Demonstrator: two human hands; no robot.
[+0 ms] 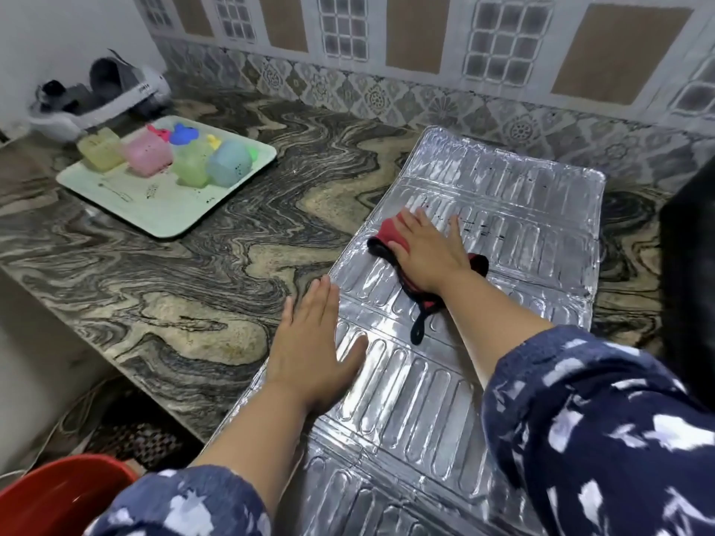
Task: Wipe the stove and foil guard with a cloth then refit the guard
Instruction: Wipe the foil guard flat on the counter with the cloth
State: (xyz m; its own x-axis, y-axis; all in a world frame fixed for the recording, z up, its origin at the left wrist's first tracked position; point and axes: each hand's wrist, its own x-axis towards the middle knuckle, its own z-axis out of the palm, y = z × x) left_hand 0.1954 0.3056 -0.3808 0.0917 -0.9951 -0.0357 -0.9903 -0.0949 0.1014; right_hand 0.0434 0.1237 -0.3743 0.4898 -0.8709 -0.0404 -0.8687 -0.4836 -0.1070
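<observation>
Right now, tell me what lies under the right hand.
A red cloth with black edging is pressed flat on the foil guard by the right hand. The cloth's middle is covered.

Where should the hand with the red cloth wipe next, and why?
Probably push the red cloth a little forward and right, onto the dark specks just past the right hand. Those marks still show on the foil guard, and the left hand lies flat on its near edge, which should hold it steady.

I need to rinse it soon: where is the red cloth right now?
The red cloth with black trim lies under the right hand on the flat silver foil guard, right of centre.
</observation>
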